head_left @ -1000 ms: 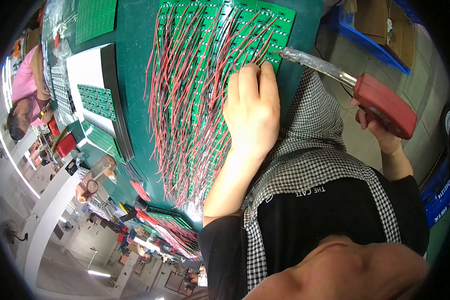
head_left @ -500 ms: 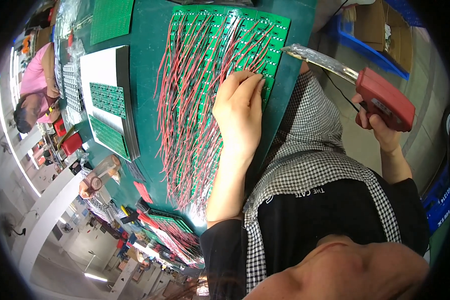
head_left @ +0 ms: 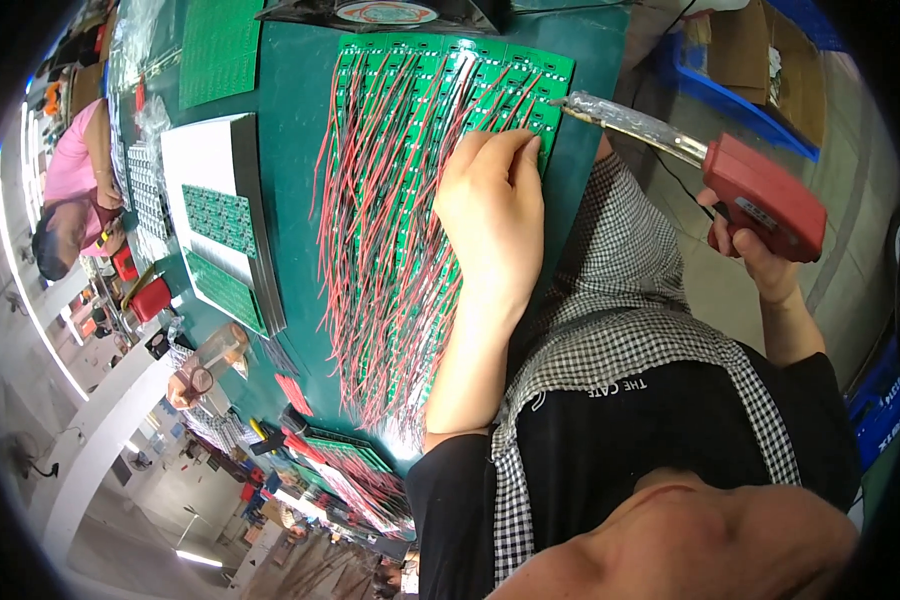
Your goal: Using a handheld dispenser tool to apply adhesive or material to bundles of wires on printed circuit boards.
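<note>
A large panel of green circuit boards point(head_left: 545, 85) lies on the table, with rows of thin red and black wires point(head_left: 390, 230) spread over it. My left hand point(head_left: 490, 205) rests over the panel's right part, thumb and fingers pinched together close to the boards. Whatever is between those fingertips is too small to make out. My right hand point(head_left: 765, 265) grips a red soldering gun point(head_left: 770, 200) by its handle. Its long barrel, wrapped in foil, points left, and the tip is at the panel's right edge, near my left fingertips. Whether the tip touches a board cannot be seen.
On the green table point(head_left: 295, 130), a white stack point(head_left: 210, 150) carries smaller circuit boards point(head_left: 220, 218). Beyond it lies another green panel point(head_left: 220, 50). More wired boards point(head_left: 355, 465) sit at the lower left. A blue crate with a cardboard box point(head_left: 740, 60) stands right. A co-worker point(head_left: 75, 190) sits far left.
The soldering gun has shifted slightly left, bringing its tip to the panel's edge. My left hand has moved a little right along the boards, still pinched. The table scene sits slightly lower in view.
</note>
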The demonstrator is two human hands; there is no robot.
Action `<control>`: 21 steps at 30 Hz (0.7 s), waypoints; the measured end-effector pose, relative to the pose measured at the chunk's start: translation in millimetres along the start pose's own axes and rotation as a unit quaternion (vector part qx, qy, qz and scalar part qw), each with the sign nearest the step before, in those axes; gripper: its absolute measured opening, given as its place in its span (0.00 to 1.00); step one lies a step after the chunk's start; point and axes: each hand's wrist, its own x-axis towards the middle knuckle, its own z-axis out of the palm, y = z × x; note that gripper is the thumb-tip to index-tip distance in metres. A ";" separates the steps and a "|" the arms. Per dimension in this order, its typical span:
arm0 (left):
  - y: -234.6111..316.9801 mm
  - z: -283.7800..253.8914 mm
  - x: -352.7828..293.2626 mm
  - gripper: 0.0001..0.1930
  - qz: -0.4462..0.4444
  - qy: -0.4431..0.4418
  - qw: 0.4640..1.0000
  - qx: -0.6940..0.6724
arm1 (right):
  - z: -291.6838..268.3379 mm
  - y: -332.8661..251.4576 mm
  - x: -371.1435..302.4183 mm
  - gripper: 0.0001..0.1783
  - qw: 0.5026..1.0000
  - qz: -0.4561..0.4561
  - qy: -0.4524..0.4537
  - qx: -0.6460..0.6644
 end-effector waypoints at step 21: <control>2.3 5.7 0.4 0.02 -0.064 -0.002 0.998 -0.015 | -11.4 17.1 -2.3 0.21 0.998 0.018 -0.060 0.022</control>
